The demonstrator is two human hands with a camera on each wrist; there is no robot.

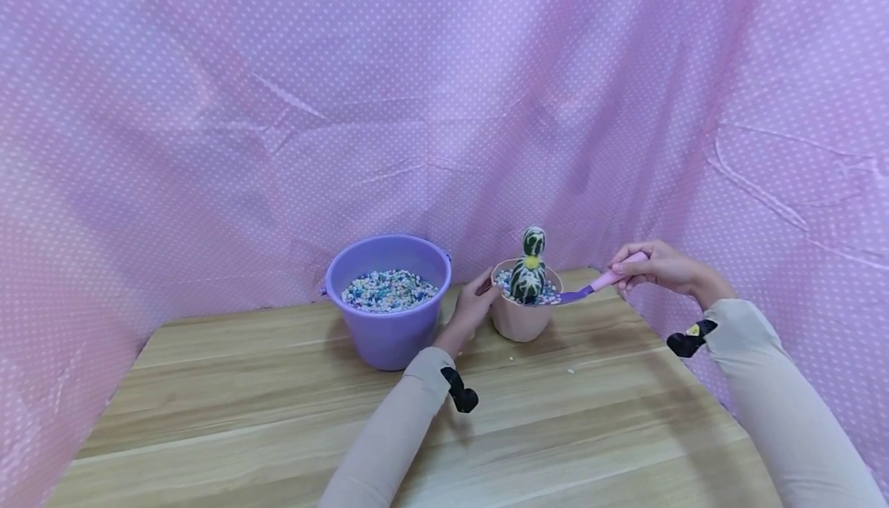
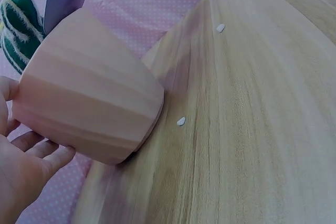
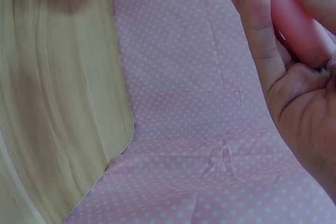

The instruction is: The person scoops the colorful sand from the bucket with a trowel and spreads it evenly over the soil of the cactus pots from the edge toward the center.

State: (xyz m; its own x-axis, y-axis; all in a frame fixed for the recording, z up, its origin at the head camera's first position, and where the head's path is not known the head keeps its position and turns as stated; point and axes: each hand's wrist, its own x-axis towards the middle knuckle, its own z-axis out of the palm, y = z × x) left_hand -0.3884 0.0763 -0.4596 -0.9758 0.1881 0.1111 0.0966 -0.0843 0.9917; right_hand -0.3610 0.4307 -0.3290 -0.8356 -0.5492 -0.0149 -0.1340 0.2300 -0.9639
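A pink flowerpot [image 1: 521,321] stands on the table, filled with small coloured pebbles [image 1: 505,282]. From it rises a striped green-and-white cactus [image 1: 528,276] with a yellow band midway up. My left hand [image 1: 474,309] holds the pot's left side near the rim, thumb and fingers against the wall [image 2: 26,163]. In my right hand [image 1: 656,267] is the pink handle of a small trowel [image 1: 611,278], gripped between thumb and fingers [image 3: 257,19]. The trowel's purple blade [image 1: 575,295] lies low over the pot's right rim, its tip at the pebbles.
Left of the pot stands a purple bucket [image 1: 392,334] holding many coloured pebbles [image 1: 389,290]. A few white pebbles [image 2: 181,121] lie loose on the wooden table [image 1: 250,415]. Pink dotted cloth [image 1: 430,106] hangs behind and beside the table, whose right edge runs below my right arm.
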